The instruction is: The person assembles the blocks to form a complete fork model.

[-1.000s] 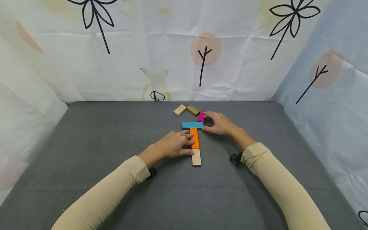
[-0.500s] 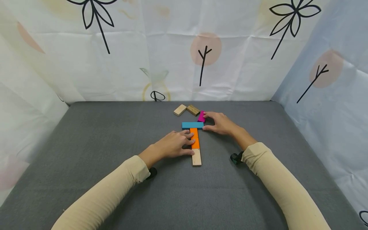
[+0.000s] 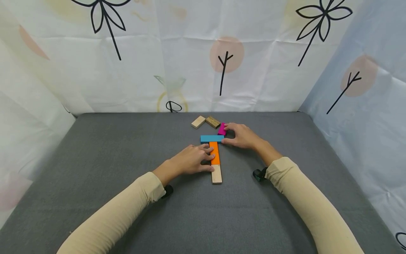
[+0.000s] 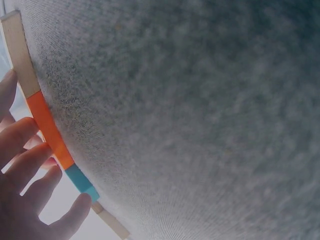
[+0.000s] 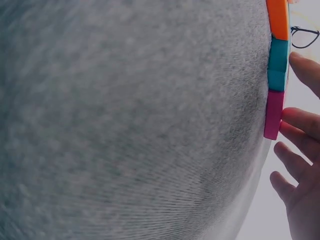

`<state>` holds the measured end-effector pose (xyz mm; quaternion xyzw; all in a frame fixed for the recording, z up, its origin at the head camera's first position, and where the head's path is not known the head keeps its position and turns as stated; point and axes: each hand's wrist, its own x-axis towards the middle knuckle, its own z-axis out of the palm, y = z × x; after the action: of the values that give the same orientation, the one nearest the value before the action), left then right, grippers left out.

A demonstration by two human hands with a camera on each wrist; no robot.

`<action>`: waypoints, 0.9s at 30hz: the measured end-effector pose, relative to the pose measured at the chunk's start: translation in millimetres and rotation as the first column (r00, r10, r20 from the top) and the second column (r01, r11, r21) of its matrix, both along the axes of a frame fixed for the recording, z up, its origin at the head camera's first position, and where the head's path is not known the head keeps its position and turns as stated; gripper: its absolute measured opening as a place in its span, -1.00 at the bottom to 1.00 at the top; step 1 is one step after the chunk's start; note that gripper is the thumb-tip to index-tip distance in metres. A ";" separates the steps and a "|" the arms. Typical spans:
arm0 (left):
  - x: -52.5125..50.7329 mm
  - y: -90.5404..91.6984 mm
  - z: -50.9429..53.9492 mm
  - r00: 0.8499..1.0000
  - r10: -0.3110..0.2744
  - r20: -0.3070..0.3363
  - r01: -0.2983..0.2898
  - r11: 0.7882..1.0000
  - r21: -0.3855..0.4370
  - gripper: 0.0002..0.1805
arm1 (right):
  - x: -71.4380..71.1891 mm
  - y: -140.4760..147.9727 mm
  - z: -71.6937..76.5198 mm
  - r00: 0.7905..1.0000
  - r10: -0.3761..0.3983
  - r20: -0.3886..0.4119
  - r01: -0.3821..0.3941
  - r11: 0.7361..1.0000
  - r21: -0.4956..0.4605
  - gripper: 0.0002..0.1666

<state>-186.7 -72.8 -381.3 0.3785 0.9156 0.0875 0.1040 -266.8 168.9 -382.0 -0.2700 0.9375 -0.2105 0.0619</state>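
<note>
Light, hard and best held by the sides

In the head view, the left hand (image 3: 193,159) is spread wide. Its fingertips touch the orange building block (image 3: 216,154), and its thumb is on the near pale wooden block (image 3: 217,175). These 2 lie end to end on the gray cloth (image 3: 142,141). The blue building block (image 3: 210,138) lies across the far end of the orange one, like the top of a T. The right hand (image 3: 243,135) is spread too, fingers a bit bent. It touches the magenta building block (image 3: 221,129), just behind the blue one's right end, and its thumb is by that end. A brown wooden block (image 3: 213,122) and a far pale wooden block (image 3: 198,122) lie farther back.

In the left wrist view, the left fingers fan out along 1 side of the row. They pinch nothing.

In the right wrist view, the thumb is beside the blue block and 1 fingertip is at the magenta one. The last 2 fingers hang free.

My guess: the blocks are light, stiff and hard to break. The smooth paint may slip a little, and a small bump could push 1 crooked. Finger and thumb on the 2 long sides should hold best.
</note>
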 end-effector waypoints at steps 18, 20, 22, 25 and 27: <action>-0.2 -1.7 -2.9 1.000 -0.003 -0.014 0.003 1.000 0.006 -0.37 | -1.8 -5.7 -0.4 0.999 -0.004 -0.038 0.003 1.000 -0.027 -0.36; -0.3 -1.9 -2.9 1.000 -0.004 -0.013 0.004 1.000 0.011 -0.37 | -2.1 -7.0 -0.6 0.999 -0.006 -0.054 0.004 1.000 -0.030 -0.33; -0.2 -2.0 -2.7 1.000 -0.005 -0.014 0.005 1.000 0.014 -0.37 | -2.7 -9.0 -0.6 0.998 -0.014 -0.063 0.012 0.999 -0.029 -0.30; -0.1 -2.0 -2.2 1.000 -0.005 -0.013 0.005 1.000 0.016 -0.37 | -4.3 -13.0 0.2 0.998 -0.020 -0.067 0.020 1.000 -0.006 -0.26; 0.1 -2.0 -1.9 1.000 -0.006 -0.012 0.007 1.000 0.019 -0.37 | -5.9 -16.1 0.9 0.998 -0.023 -0.056 0.023 1.000 0.015 -0.24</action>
<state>-186.6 -74.8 -383.3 0.3829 0.9141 0.0934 0.0951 -272.7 152.8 -381.1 -0.2645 0.9435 -0.1964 0.0354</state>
